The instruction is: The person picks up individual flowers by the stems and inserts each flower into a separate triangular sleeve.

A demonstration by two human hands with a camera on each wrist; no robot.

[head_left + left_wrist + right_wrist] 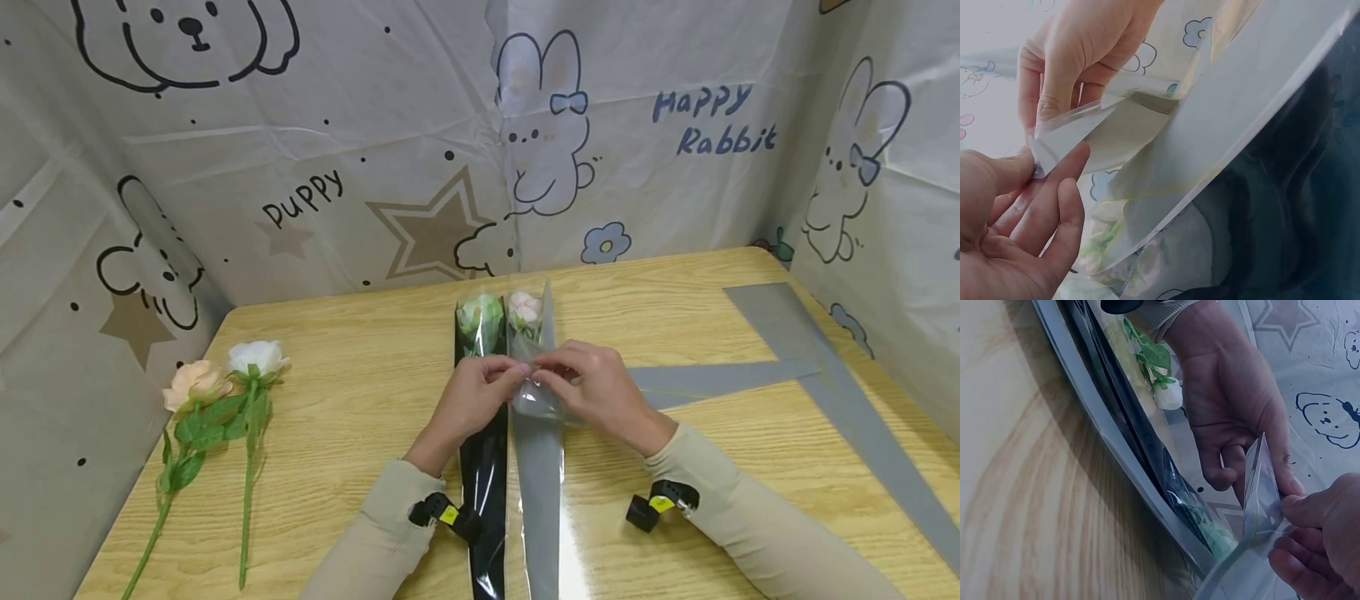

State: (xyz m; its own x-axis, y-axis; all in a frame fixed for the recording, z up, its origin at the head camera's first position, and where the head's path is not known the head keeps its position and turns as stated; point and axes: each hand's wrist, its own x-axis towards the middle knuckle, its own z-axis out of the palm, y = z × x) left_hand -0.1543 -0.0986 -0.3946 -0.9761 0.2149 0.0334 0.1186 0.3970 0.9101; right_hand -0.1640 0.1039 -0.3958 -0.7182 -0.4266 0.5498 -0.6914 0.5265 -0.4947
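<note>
A pale pink rose (525,310) lies in a grey sleeve (538,492) with a clear front, at the middle of the table. My left hand (474,392) pinches the edge of the sleeve's clear film (1063,140) between thumb and fingers. Close beside it, my right hand (603,387) grips the same film with thumb and fingertips. The film is folded up into a loose flap between both hands. Just left of the grey sleeve, a green rose (480,315) lies in a black sleeve (483,475), partly hidden under my left hand.
A peach rose (197,383) and a white rose (257,357) with long green stems lie on the left of the wooden table (352,467). Two flat grey sleeves, one slanting (862,417) and one sideways (705,382), overlap at right. A printed cloth (420,108) encloses the table's far sides.
</note>
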